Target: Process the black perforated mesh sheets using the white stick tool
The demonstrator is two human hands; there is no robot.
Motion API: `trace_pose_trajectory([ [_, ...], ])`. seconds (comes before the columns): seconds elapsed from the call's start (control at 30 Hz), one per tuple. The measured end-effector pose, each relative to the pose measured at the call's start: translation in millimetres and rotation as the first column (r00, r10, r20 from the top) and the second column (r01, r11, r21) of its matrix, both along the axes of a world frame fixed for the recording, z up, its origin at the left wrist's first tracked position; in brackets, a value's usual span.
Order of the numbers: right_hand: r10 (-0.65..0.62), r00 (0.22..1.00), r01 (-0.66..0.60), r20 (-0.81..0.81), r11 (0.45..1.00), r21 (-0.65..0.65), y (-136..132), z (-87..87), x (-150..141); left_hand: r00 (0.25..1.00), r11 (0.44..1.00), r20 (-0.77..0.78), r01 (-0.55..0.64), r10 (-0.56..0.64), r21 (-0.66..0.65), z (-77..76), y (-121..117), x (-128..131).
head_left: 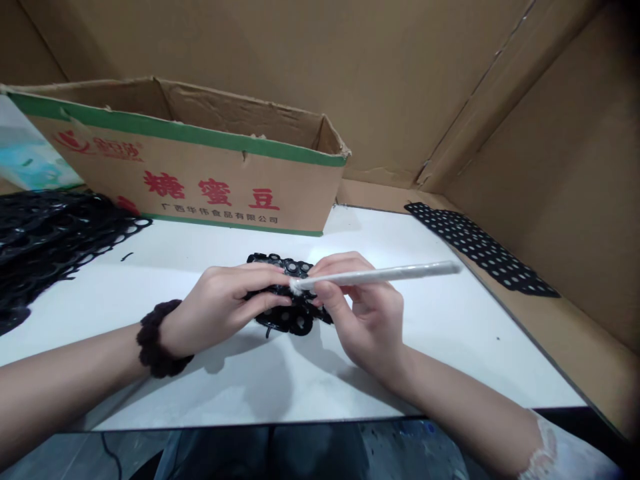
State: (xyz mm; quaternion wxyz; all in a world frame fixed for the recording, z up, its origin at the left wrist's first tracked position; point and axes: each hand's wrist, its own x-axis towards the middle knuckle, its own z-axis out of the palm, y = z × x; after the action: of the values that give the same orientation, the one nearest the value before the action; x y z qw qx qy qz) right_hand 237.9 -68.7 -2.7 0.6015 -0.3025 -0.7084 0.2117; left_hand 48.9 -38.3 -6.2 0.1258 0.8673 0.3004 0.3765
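Observation:
A black rubbery piece with rows of round pale dots (pixel 299 323) is bent between my two hands above the white table. My left hand (pixel 220 310), with a dark scrunchie at the wrist, pinches its left side between thumb and fingers. My right hand (pixel 369 320) grips a slim white stick (pixel 395 274), slanting out to the right, whose frayed white tip lies against the black piece. Its fingertips also touch the right side of that piece. My fingers hide part of the piece, and the stick's exact kind is unclear.
An open cardboard box (pixel 215 190) with a green rim stands behind my hands. Black sheets with ring-shaped holes (pixel 55 247) are heaped at left. A dotted black strip (pixel 480 250) lies along the right edge of the white table (pixel 450 360). Cardboard walls (pixel 390 87) enclose the back and right.

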Motion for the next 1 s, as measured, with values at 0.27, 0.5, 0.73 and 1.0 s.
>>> trace_pose_trajectory([
  [0.27, -0.021, 0.998, 0.021, 0.054, 1.000, 0.010, 0.1, 3.3, 0.3, 1.000, 1.000, 0.000, -0.002, 0.002, -0.006, 1.2, -0.1, 1.1],
  [0.5, -0.061, 0.984, 0.028, 0.168, 0.981, 0.192, 0.8, 2.6, -1.0, 1.000, 0.995, -0.024, -0.016, 0.018, 0.095, -1.1, -1.6, 2.1],
  [0.73, -0.056, 0.982, 0.009, 0.180, 0.969, 0.248, 3.8, -1.7, -3.0, 0.998, 0.993, -0.043, -0.043, 0.048, 0.107, -2.6, -1.8, 0.7],
  [1.0, -0.018, 0.994, -0.002, -0.103, 0.981, -0.194, 8.8, -0.9, 3.3, 0.996, 0.998, -0.056, -0.063, 0.063, 0.006, -0.1, 4.1, -0.3],
])
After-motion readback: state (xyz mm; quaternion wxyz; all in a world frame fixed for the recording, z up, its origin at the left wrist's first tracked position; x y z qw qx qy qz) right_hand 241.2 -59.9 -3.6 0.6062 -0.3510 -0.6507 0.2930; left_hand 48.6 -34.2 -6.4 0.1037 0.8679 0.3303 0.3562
